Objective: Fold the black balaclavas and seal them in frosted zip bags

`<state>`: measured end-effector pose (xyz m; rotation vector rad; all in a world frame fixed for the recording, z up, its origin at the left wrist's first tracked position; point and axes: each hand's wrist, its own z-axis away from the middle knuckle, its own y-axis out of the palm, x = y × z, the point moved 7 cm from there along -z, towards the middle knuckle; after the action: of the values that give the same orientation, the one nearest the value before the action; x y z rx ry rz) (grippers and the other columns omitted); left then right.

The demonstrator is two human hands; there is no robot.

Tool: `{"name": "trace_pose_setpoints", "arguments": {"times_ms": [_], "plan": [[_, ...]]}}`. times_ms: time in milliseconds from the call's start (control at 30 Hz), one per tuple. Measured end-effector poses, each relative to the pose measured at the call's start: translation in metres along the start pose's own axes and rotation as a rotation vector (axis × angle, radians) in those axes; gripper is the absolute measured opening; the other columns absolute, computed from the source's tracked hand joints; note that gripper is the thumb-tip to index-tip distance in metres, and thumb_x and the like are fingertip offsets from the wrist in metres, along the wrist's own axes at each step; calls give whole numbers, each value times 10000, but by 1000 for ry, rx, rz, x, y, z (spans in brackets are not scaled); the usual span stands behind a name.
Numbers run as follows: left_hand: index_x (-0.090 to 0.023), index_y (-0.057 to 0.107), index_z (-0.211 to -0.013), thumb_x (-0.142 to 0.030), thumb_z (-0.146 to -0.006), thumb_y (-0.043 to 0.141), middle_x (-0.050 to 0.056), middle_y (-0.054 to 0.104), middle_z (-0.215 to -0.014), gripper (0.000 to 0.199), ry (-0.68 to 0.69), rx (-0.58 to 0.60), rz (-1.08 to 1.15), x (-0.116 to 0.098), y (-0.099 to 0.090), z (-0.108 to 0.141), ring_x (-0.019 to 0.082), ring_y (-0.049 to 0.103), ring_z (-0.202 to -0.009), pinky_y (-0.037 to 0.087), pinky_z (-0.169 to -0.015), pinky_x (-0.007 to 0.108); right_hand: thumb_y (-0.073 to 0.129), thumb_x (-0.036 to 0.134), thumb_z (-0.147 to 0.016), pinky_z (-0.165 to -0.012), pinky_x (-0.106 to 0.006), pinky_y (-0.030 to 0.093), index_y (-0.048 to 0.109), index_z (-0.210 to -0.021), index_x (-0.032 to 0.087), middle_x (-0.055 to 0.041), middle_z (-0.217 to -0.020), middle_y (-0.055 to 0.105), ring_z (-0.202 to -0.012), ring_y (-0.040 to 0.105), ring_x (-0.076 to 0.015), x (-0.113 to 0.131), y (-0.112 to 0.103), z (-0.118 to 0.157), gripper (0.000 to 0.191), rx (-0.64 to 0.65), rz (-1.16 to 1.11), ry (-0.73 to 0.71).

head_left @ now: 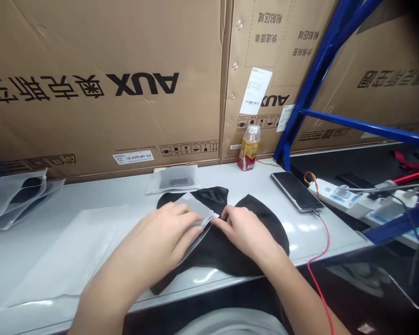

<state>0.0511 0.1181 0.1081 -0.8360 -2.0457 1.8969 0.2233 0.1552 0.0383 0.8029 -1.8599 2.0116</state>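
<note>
Okay, left hand (164,235) lies palm down, open, fingers together & flat on a folded grey sheet (199,218), not visibly gripping. Right hand (246,228) is just beside it, fingers curled, tips touching the sheet's right end; can't tell if that's a real pinch.

Sheet sits btw the hands, long axis running upper right to lower left. Its lower part is mostly under the left hand, while only its right end meets the right hand. Under it, black fabric (261,251) spreads in wide lobes on both sides, touching both hands, on a white table (125,195).

Just behind: a clear bag w/ dark contents (174,179). Left of the left hand: a flat clear sheet (59,251), and further left a stack of frosted bags (12,197).

To the right: black smartphone (296,190) w/ red cable (323,246), white power strip (331,195), bottle (248,148) w/ yellow & red label, text too small to read.

Behind, cardboard cartons (101,37) read AUX & 奥克斯, upside down in view. Right carton also shows 粘贴区域 & 快递面单, inverted, near a white paper label (255,90). Blue steel shelf frame (321,79) stands at right.
</note>
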Motion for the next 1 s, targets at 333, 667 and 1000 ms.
{"name": "trace_pose_setpoints", "arguments": {"times_ms": [333,667,1000], "plan": [[-181,635,-1323,-401,-1009,675,106,661,-1333,385,123,383,50,31,44,-96,251,684,-1132,593,-959,479,650,414,-975,-626,-270,444,667,-1025,232,-4,-892,766,-793,706,-185,-2,6,-7,190,133,-212,-14],[-169,707,-995,-434,-1009,629,17,714,-933,276,-48,176,328,42,22,-91,184,682,-848,565,-769,341,695,351,-887,-692,-316,442,614,-1070,242,-7,-922,708,-819,654,-226,31,14,-21,228,-74,-478,-110],[-208,722,-879,-400,-975,625,7,737,-898,236,-108,9,481,50,26,-91,199,676,-868,535,-823,351,549,533,-996,-673,-299,480,645,-892,226,-13,-831,679,-723,623,-179,5,-1,-36,337,-113,-695,-119]]}}
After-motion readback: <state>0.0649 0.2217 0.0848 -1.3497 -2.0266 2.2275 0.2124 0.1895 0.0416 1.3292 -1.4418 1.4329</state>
